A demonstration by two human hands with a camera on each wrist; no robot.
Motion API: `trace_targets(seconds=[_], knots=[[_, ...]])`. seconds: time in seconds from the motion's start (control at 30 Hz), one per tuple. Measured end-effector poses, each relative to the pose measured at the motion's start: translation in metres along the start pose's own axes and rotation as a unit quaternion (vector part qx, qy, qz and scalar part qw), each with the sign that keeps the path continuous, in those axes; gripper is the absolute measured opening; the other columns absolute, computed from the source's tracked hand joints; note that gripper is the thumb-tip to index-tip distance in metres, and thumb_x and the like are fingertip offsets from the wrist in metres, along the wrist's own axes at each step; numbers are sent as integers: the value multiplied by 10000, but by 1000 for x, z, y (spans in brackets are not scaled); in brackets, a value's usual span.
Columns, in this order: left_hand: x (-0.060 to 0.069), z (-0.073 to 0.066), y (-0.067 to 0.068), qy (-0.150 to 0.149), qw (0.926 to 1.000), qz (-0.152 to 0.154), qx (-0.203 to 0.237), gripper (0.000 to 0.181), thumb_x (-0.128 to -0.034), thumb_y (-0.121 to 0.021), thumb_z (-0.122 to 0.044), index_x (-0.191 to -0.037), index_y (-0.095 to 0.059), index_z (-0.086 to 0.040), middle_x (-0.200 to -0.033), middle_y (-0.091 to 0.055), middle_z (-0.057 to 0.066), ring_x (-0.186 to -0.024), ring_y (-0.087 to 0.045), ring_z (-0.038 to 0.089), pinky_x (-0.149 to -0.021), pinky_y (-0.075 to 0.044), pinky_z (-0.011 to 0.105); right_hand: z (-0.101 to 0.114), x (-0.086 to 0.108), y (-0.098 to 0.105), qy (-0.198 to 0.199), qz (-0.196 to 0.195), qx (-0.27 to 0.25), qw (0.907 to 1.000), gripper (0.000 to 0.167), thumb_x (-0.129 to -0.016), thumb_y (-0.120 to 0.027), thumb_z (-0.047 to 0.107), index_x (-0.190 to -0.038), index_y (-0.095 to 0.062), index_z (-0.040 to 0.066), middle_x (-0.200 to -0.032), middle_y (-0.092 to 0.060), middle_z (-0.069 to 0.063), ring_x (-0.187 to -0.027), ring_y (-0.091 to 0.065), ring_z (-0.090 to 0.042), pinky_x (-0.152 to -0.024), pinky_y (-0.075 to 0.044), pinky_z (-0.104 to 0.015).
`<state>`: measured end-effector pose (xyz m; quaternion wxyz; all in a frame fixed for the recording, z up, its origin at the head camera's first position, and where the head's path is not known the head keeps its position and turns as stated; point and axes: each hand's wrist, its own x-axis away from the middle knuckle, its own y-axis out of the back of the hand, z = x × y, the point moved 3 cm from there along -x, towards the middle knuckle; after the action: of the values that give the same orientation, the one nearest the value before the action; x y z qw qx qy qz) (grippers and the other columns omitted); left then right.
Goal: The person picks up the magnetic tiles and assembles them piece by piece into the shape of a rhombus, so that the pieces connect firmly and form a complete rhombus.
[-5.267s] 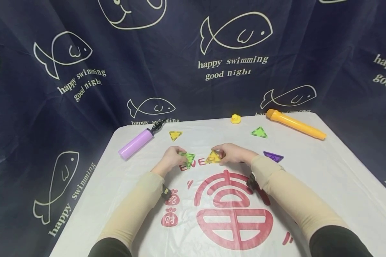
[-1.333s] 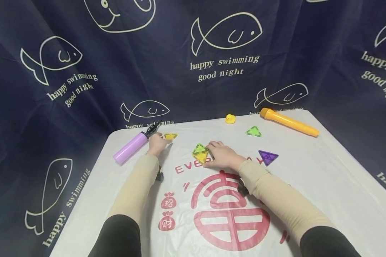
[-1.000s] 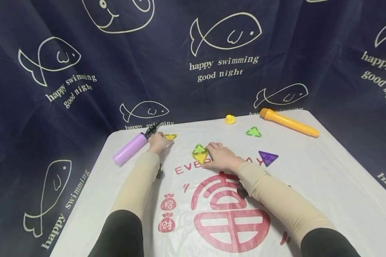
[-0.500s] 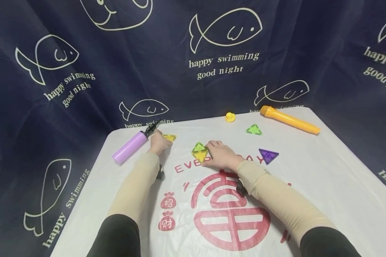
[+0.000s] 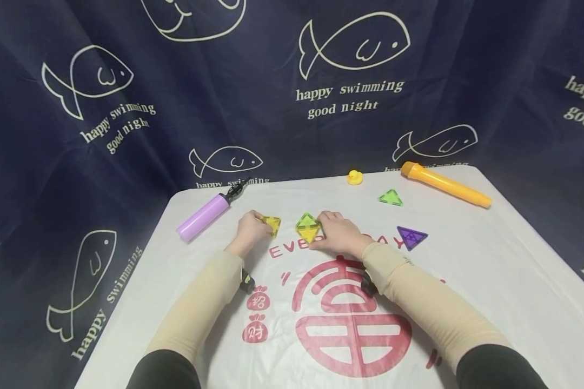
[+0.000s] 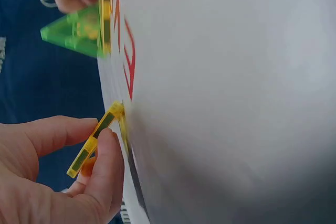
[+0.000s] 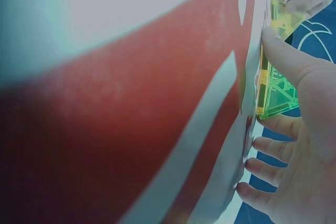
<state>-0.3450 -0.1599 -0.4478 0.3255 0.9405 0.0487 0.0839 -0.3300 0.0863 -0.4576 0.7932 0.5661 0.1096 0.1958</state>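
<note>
My left hand (image 5: 254, 232) pinches a yellow translucent triangular magnetic tile (image 5: 273, 225) between thumb and fingers. In the left wrist view that tile (image 6: 89, 148) is tilted, its lower end at the tabletop. Just to its right, a green triangular tile (image 5: 307, 220) and another yellow one (image 5: 309, 234) meet edge to edge in a diamond outline. The right wrist view shows the green tile (image 7: 282, 95) rising from the yellow tile's edge (image 7: 262, 77). My right hand (image 5: 339, 233) holds this pair between thumb and index finger, its other fingers spread on the table.
On the white table (image 5: 491, 281) lie a purple triangular tile (image 5: 411, 237) and a green one (image 5: 391, 198) to the right. A yellow rubber duck (image 5: 354, 177) and an orange microphone-shaped toy (image 5: 446, 184) are at the back. A purple hand pump (image 5: 204, 217) lies left.
My left hand has picked up the back-left yellow tile and brought it nearer and rightward, towards the joined pair. Earlier the green and yellow tiles came together; my right hand stays at them.
</note>
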Motion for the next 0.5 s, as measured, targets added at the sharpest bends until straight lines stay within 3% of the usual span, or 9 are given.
trace_targets(seconds=[0.17,0.5], knots=[[15,-3,-9,-48,9993,231,273,332,-731,-753,50,-984,-546,-8,-923,-625,149,-674,-665,181,-602,-571,252,-1,2,2,-49,-30,-37,10000,883,-843,-785,551,-1454,-461,3,-1500,-462,-190,-1363,-422,-380,-1107,-394,-541],[36,-11,-23,-142,9992,355,137,336,-756,-761,20,-1021,-558,-7,-842,-602,87,-723,-615,182,-616,-527,263,2,3,2,-115,-56,-38,9999,870,-849,-788,537,-1455,-461,5,-1467,-487,-178,-1328,-456,-371,-1090,-412,-540]])
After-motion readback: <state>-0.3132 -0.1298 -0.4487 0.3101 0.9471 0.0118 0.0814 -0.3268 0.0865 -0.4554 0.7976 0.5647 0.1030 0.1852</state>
